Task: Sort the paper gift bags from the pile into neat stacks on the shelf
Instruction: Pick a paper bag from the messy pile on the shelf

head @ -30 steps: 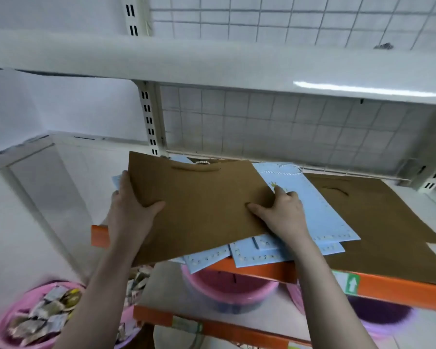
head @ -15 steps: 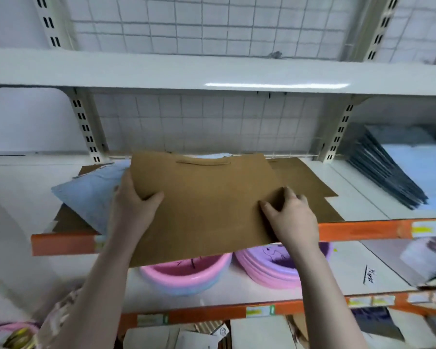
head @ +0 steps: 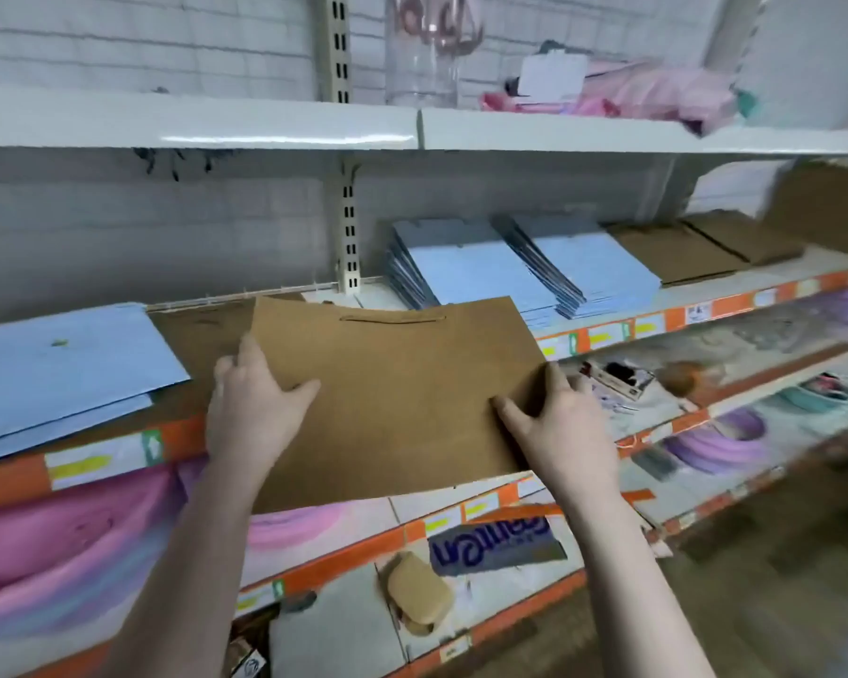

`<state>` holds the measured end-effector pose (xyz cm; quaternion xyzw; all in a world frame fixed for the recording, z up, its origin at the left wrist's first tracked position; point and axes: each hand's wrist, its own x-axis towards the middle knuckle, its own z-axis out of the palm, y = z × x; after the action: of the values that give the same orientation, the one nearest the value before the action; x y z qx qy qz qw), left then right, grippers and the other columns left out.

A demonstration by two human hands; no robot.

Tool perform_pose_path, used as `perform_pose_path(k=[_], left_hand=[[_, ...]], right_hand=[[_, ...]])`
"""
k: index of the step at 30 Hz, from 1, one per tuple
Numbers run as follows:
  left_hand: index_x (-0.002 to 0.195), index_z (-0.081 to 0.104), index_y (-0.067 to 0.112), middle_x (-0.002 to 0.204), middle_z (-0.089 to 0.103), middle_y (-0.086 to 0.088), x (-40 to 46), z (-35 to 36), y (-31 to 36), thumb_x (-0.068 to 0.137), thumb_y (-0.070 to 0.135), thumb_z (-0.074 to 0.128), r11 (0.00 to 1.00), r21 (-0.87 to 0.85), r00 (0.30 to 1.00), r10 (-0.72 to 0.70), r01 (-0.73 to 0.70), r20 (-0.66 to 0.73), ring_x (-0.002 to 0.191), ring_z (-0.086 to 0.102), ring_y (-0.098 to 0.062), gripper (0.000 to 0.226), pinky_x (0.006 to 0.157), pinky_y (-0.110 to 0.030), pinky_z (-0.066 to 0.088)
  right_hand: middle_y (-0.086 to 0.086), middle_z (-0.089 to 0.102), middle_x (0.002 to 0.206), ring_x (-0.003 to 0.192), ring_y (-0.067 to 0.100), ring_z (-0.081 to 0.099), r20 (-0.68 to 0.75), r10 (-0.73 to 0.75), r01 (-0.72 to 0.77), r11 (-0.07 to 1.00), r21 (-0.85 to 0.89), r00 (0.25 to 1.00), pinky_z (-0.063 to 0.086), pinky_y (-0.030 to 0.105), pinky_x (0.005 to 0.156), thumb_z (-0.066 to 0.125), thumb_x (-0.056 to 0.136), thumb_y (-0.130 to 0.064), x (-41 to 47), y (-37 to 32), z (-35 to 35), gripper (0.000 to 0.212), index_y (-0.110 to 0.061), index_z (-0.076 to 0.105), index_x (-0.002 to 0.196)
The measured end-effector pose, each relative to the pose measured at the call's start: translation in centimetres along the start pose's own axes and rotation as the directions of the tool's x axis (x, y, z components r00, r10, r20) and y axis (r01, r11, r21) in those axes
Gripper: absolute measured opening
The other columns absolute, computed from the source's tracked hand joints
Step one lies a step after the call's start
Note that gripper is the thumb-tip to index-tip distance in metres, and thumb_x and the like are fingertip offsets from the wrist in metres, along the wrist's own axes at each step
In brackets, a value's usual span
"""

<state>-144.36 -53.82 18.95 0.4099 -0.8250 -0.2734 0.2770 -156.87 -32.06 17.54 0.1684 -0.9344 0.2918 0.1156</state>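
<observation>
The shelf [head: 706,305] at mid-frame carries blue bag stacks [head: 525,271] right of centre. At centre, the brown gift bag [head: 402,393] is held flat, pinched by left hand [head: 250,408] and right hand [head: 559,428].

A flat brown kraft paper gift bag [head: 402,393] with a twisted handle is hanging out over the orange-edged shelf [head: 608,335], tilting slightly. Light blue gift bags [head: 64,364] are lying at left, two leaning blue stacks [head: 520,266] and brown stacks [head: 681,252] sitting farther right.
</observation>
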Motion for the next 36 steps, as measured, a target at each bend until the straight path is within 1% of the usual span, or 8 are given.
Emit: perform_pose_path(k=[5,13,16,22,25,30,33,36], left_hand=[[0.142,0.033,0.006,0.124,0.047,-0.025,-1.6,5.7,6.6,0.077,0.033,0.074,0.999,0.021,0.998,0.037,-0.038,0.052,0.118,0.047,-0.040,0.082,0.098,-0.041,0.037],[0.148,0.022,0.010,0.133,0.040,-0.021,0.1,14.0,14.0,0.082,0.036,0.069,0.996,0.007,0.994,0.084,-0.084,0.068,0.121,0.045,-0.037,0.086,0.099,-0.041,0.036],[0.147,0.024,0.011,0.130,0.042,-0.020,2.5,17.8,17.0,0.081,0.036,0.069,0.994,-0.040,0.993,0.107,-0.104,0.056,0.120,0.046,-0.037,0.084,0.098,-0.041,0.037],[0.145,0.028,0.014,0.132,0.044,-0.019,7.8,25.4,24.8,0.079,0.037,0.071,0.990,-0.086,0.990,0.118,-0.112,0.071,0.120,0.044,-0.037,0.081,0.096,-0.045,0.039],[0.147,0.023,0.016,0.136,0.040,-0.019,8.9,28.6,29.1,0.080,0.037,0.071,0.993,-0.063,0.991,0.108,-0.104,0.078,0.121,0.045,-0.038,0.085,0.096,-0.045,0.039],[0.149,0.017,0.013,0.142,0.034,-0.019,9.1,35.1,35.7,0.080,0.036,0.071,0.987,-0.056,0.987,0.151,-0.148,0.050,0.126,0.040,-0.037,0.090,0.101,-0.047,0.036],[0.149,0.018,0.014,0.138,0.036,-0.019,8.0,39.6,39.9,0.081,0.033,0.070,0.990,-0.059,0.991,0.131,-0.129,0.041,0.124,0.040,-0.036,0.088,0.099,-0.046,0.036],[0.148,0.021,0.013,0.130,0.040,-0.021,6.2,44.7,44.6,0.079,0.033,0.072,0.996,-0.064,0.997,0.062,-0.060,0.036,0.117,0.043,-0.039,0.087,0.093,-0.044,0.038]], right_hand=[[0.014,0.047,0.127,0.118,0.031,0.046,-0.025,0.045,-0.045,0.999,-0.013,0.999,0.039,0.035,0.090,0.059,0.084,-0.050,2.8,7.5,-2.5,0.065,-0.009,0.044,0.130],[0.014,0.052,0.113,0.107,0.032,0.051,-0.062,0.092,-0.092,0.996,-0.011,0.994,0.042,0.036,0.083,0.061,0.082,-0.051,10.8,15.0,-2.8,0.061,-0.008,0.049,0.124],[0.012,0.051,0.109,0.106,0.033,0.050,-0.072,0.101,-0.100,0.995,0.025,0.992,0.040,0.036,0.080,0.063,0.082,-0.048,15.6,17.2,-2.7,0.058,-0.009,0.051,0.123],[0.011,0.050,0.117,0.112,0.030,0.048,-0.084,0.103,-0.098,0.994,0.056,0.991,0.040,0.035,0.084,0.068,0.078,-0.050,26.0,22.4,-3.2,0.067,-0.013,0.047,0.130],[0.012,0.050,0.120,0.115,0.031,0.045,-0.111,0.106,-0.103,0.994,0.032,0.988,0.037,0.035,0.090,0.068,0.077,-0.051,30.2,25.7,-4.0,0.074,-0.014,0.043,0.136],[0.011,0.049,0.121,0.115,0.030,0.044,-0.125,0.093,-0.090,0.995,0.031,0.988,0.036,0.036,0.094,0.064,0.078,-0.054,36.9,32.6,-4.7,0.074,-0.014,0.042,0.136],[0.010,0.048,0.122,0.116,0.029,0.043,-0.098,0.068,-0.064,0.997,0.036,0.993,0.039,0.039,0.095,0.063,0.079,-0.054,41.1,37.8,-5.8,0.070,-0.014,0.044,0.133],[0.010,0.051,0.115,0.110,0.030,0.046,-0.087,0.023,-0.021,0.999,0.028,0.996,0.042,0.041,0.091,0.063,0.078,-0.053,45.2,43.6,-7.8,0.062,-0.013,0.050,0.123]])
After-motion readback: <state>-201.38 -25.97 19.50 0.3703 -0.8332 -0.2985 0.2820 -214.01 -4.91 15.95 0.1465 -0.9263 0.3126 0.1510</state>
